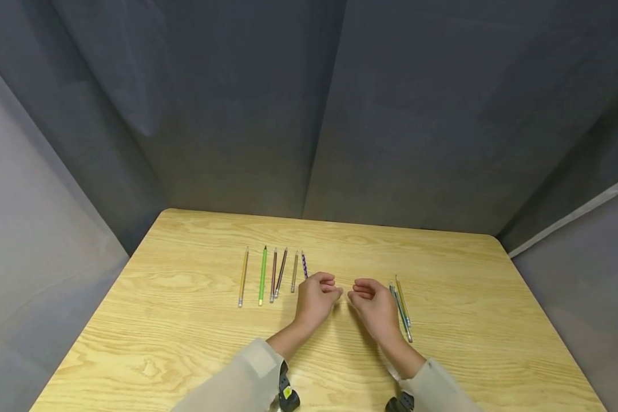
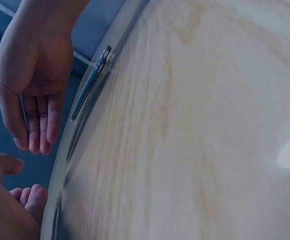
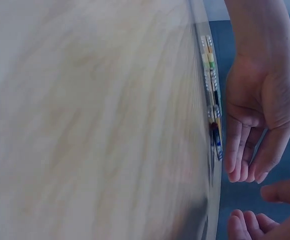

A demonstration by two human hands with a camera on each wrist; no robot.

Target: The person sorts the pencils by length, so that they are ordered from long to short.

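My left hand (image 1: 316,296) and my right hand (image 1: 373,306) rest on the wooden bench (image 1: 185,320), side by side, with the fingertips facing each other across a narrow gap. Both have their fingers loosely curled inward and hold nothing; neither one pinches or grips a pencil. In the wrist views the fingers of each hand hang relaxed and only slightly bent.

Just outside my left hand lies a row of pencils, roughly parallel and pointing away from me. Nearest the hand is a purple patterned pencil (image 1: 304,265), its near end right at my knuckles; I cannot tell whether it touches them. Further out from that hand come a grey pencil (image 1: 294,273), a dark brown pencil (image 1: 281,272), a reddish-brown pencil (image 1: 273,274) whose near end almost meets the one beside it, a bright green pencil (image 1: 262,276), and, outermost, a yellow pencil (image 1: 243,277).

Just outside my right hand lies a small bunch of blue and yellow pencils (image 1: 401,306), packed close together and slanting a little, running alongside the back of that hand. The left wrist view shows this bunch (image 2: 89,85) as a bluish streak on the bench beside the right hand.
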